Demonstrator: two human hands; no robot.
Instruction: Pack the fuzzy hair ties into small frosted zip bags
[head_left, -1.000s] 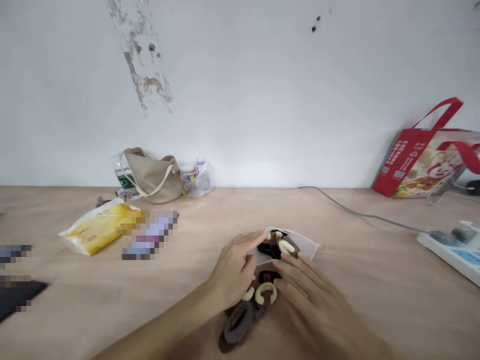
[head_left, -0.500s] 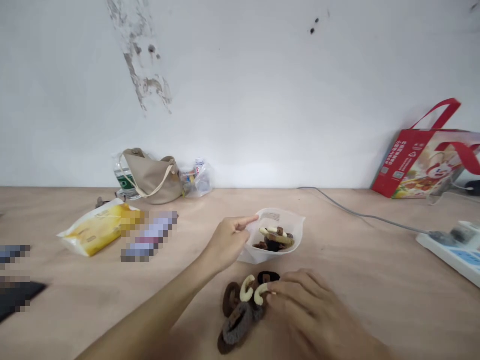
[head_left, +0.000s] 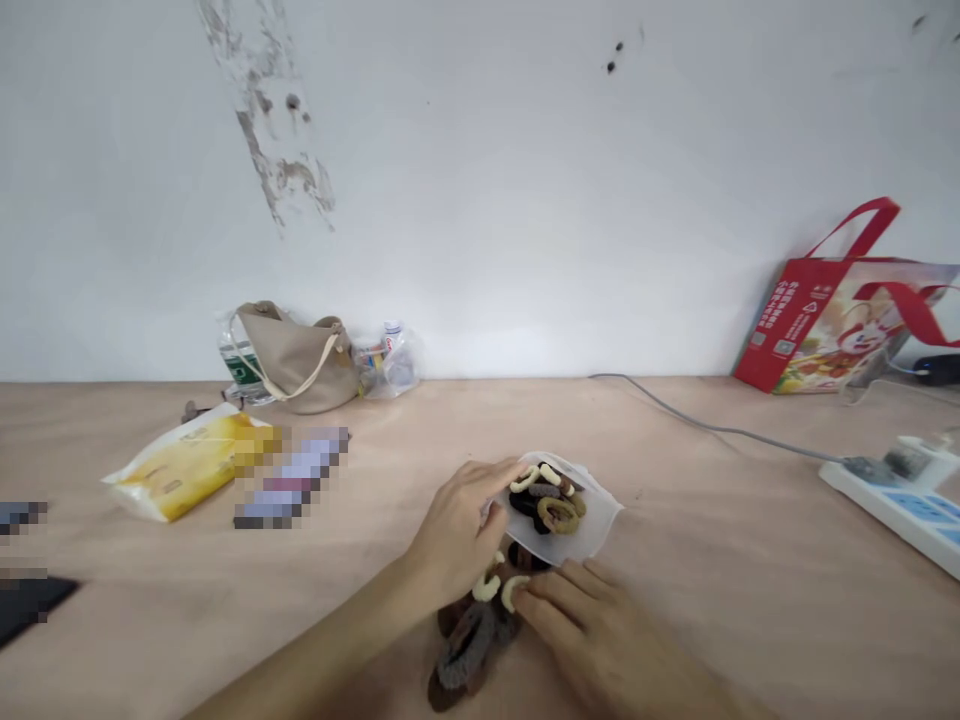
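A clear plastic bag (head_left: 592,525) with several fuzzy hair ties in brown, black and cream lies on the wooden table (head_left: 675,480). My left hand (head_left: 457,535) pinches the bag's left edge. A loose pile of fuzzy hair ties (head_left: 472,635) lies just in front of the bag. My right hand (head_left: 592,630) rests on the table with its fingertips closed on a cream hair tie (head_left: 511,590) at the top of that pile.
A beige handbag (head_left: 300,355), water bottles and a yellow packet (head_left: 184,460) lie at the back left. A red gift bag (head_left: 840,315) leans on the wall at right. A grey cable (head_left: 712,425) runs to a white power strip (head_left: 892,490).
The bag, held raised and open half a second ago, has come down and toward me, onto the table. My right hand has slid left along the pile.
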